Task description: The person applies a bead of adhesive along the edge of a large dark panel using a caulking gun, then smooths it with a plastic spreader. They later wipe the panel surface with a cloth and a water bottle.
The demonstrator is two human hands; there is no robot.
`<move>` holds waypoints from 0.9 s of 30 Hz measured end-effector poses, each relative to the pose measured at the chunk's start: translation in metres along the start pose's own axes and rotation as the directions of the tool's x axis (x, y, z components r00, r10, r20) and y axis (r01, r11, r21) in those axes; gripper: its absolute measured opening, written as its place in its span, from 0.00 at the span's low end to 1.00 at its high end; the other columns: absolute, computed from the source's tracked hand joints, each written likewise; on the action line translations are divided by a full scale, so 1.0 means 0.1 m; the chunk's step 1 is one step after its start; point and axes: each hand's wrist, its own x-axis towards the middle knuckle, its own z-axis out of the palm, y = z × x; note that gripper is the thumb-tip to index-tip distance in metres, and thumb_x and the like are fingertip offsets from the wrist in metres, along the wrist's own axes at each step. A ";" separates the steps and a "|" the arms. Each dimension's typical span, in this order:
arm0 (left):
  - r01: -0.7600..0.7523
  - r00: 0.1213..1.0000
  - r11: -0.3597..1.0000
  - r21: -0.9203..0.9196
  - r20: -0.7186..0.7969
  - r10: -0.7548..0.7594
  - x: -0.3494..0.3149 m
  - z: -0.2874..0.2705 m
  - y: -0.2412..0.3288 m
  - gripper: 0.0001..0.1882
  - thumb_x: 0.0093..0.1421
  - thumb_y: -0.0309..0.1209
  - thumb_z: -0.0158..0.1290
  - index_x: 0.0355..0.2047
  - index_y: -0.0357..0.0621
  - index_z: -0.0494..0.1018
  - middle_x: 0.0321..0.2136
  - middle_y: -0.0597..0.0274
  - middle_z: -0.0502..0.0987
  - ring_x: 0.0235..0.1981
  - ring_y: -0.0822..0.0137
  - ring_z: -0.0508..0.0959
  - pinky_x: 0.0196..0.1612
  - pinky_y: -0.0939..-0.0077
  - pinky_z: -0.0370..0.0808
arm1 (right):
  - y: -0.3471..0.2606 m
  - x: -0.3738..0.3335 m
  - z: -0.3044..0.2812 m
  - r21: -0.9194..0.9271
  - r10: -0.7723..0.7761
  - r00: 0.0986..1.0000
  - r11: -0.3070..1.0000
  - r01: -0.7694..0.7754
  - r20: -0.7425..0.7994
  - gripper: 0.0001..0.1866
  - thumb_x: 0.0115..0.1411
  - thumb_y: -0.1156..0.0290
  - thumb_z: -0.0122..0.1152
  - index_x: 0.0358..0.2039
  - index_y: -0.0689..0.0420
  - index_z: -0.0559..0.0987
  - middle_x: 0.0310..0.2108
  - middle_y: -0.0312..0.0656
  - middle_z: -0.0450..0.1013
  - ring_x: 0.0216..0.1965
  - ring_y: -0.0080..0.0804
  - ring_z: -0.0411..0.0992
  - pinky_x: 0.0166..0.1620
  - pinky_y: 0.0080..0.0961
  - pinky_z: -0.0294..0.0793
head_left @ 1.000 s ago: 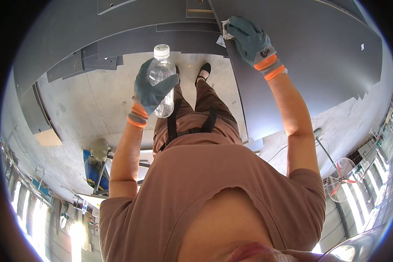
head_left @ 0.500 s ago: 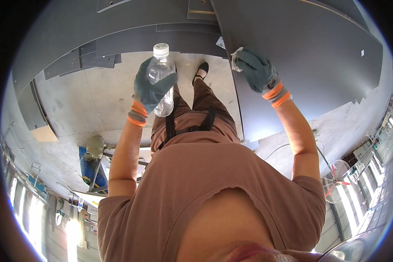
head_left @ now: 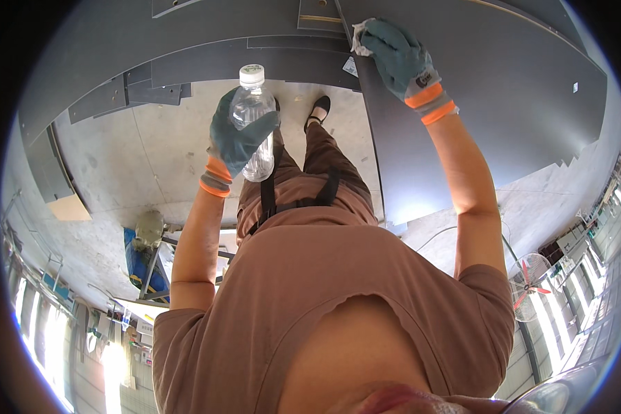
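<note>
My left hand (head_left: 238, 134), in a dark green work glove with an orange and grey cuff, is wrapped round a clear plastic bottle (head_left: 253, 110). The bottle stands nearly upright and has a white cap. A matching glove covers my right hand (head_left: 395, 58), whose fingers are closed over a crumpled white cloth (head_left: 360, 39). That cloth lies against the left edge of a large dark grey panel (head_left: 476, 103), towards its far end. Part of the cloth is hidden under the fingers.
More dark grey panels (head_left: 207, 31) run across the far side. A small white label (head_left: 350, 66) shows by the panel edge. Smaller dark pieces (head_left: 96, 98) lie at far left. A red-bladed fan (head_left: 530, 286) stands at right, and a blue bag-like thing (head_left: 136, 259) at left.
My right hand has slid away from me along the panel's left edge, taking the white cloth with it. My left hand and the bottle have barely shifted.
</note>
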 end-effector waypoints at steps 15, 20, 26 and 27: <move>0.001 1.000 0.999 -0.044 0.000 -0.001 -0.05 0.00 -0.02 0.37 0.50 0.34 0.74 0.57 0.36 0.70 0.45 0.55 0.82 0.46 0.65 0.82 0.50 0.69 0.80 | -0.31 -0.65 -0.04 0.078 -0.001 0.999 0.997 -0.002 0.036 0.11 0.50 0.77 0.66 0.36 0.50 0.85 0.48 0.32 0.76 0.56 0.36 0.74 0.52 0.33 0.84; 0.004 1.000 0.999 -0.052 -0.014 -0.005 -0.03 0.01 -0.04 0.36 0.50 0.34 0.73 0.57 0.35 0.70 0.45 0.55 0.82 0.46 0.65 0.82 0.50 0.69 0.80 | -0.41 -0.70 -0.18 0.203 0.037 0.996 0.978 -0.053 0.084 0.13 0.50 0.82 0.62 0.37 0.54 0.84 0.48 0.36 0.77 0.54 0.40 0.76 0.49 0.33 0.84; 0.009 1.000 0.996 -0.087 -0.018 -0.010 -0.02 0.01 0.03 0.35 0.50 0.34 0.73 0.55 0.35 0.71 0.44 0.56 0.82 0.45 0.66 0.82 0.49 0.70 0.80 | -0.19 -0.11 -0.22 0.096 0.095 0.990 0.992 -0.085 -0.103 0.19 0.50 0.86 0.59 0.42 0.55 0.83 0.50 0.37 0.76 0.55 0.42 0.75 0.51 0.34 0.83; 0.030 0.999 0.992 -0.121 -0.013 -0.032 -0.02 0.02 0.06 0.35 0.50 0.34 0.73 0.55 0.35 0.71 0.44 0.57 0.82 0.45 0.66 0.82 0.49 0.70 0.80 | -0.14 -0.05 -0.17 0.047 0.100 0.988 0.994 -0.095 -0.122 0.19 0.50 0.86 0.60 0.42 0.54 0.83 0.51 0.36 0.76 0.56 0.42 0.75 0.52 0.33 0.83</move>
